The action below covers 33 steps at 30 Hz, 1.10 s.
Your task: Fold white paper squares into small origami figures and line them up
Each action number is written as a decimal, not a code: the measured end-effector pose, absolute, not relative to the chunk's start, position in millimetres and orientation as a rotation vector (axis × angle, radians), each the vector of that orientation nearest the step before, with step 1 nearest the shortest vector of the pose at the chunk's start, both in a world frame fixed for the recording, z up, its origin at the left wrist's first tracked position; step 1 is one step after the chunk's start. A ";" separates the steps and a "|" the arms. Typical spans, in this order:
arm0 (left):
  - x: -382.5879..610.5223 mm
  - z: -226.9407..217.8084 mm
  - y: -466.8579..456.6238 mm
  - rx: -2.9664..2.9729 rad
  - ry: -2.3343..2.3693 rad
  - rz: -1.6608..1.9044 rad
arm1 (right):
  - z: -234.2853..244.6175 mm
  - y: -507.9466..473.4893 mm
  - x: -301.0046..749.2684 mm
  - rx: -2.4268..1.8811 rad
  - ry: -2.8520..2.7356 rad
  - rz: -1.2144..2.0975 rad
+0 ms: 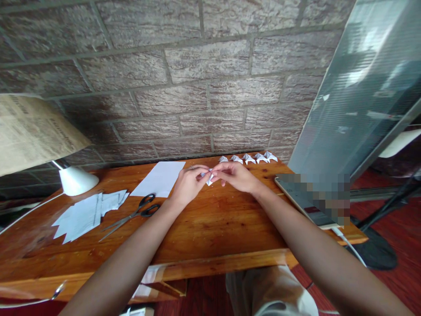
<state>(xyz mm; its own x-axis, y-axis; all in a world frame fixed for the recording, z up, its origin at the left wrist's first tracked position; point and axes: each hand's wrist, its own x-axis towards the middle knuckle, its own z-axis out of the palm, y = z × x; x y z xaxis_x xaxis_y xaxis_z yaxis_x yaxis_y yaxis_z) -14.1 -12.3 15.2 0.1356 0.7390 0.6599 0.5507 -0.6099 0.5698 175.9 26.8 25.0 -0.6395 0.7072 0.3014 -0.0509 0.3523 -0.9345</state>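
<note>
We observe the left hand [190, 183] and right hand [237, 176] both pinched closed on one folded paper [209, 180]. We count five paper figures [249, 158] lined up beyond.

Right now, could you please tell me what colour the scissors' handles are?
The handles are black, as the head view shows.

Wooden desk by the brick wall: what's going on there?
A person pinches a small piece of folded white paper between the fingertips of both hands, left hand and right hand, above the wooden desk. Near the brick wall, five folded paper shapes stand in a row. Off to the left lie a flat white sheet, open scissors and some loose paper pieces.
</note>
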 end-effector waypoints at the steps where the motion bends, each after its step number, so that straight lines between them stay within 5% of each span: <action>1: -14.3 15.3 -12.3 2.233 1.279 1.463 | 25.3 26.6 176.1 -0.575 -1.907 1.351; 33: -7.7 11.8 -15.4 2.358 1.254 1.591 | 26.8 23.6 173.0 -0.724 -1.567 1.477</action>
<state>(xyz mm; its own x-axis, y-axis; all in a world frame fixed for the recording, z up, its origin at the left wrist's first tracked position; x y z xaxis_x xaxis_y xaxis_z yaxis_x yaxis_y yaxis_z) -7.7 -15.4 11.8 0.1514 0.6286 0.7628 0.5950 -0.6742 0.4375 173.0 23.6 26.8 -0.4782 0.8583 0.1861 -0.1353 0.1374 -0.9812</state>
